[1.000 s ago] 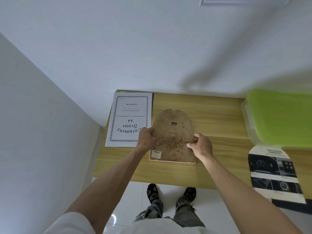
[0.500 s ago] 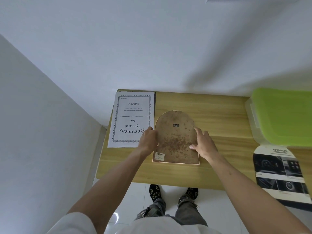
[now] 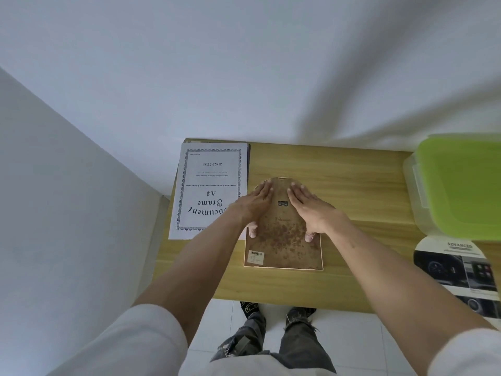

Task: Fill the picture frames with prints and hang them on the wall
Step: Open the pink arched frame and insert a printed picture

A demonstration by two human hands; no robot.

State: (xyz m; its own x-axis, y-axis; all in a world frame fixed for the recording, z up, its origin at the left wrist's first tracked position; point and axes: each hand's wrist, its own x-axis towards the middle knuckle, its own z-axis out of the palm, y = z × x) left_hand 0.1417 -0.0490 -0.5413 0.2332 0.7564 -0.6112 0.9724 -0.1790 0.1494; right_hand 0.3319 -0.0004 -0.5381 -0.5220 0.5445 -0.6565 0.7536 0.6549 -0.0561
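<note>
Both hands [image 3: 257, 204] slid up arched frame back [image 3: 283, 240], upper edge covered

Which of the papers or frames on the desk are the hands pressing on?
The arched brown frame back in the middle; both hands, left and right, lie flat on it. The white A4 sheet and car leaflet lie untouched.

There is only one view, from a wide-angle camera worn on the person's head. It looks forward and steeply down on the light wooden tabletop [image 3: 366, 185], which is near. The two bare hands, the white wall [image 3: 244, 63] behind and the person's feet below are inside this view.
</note>
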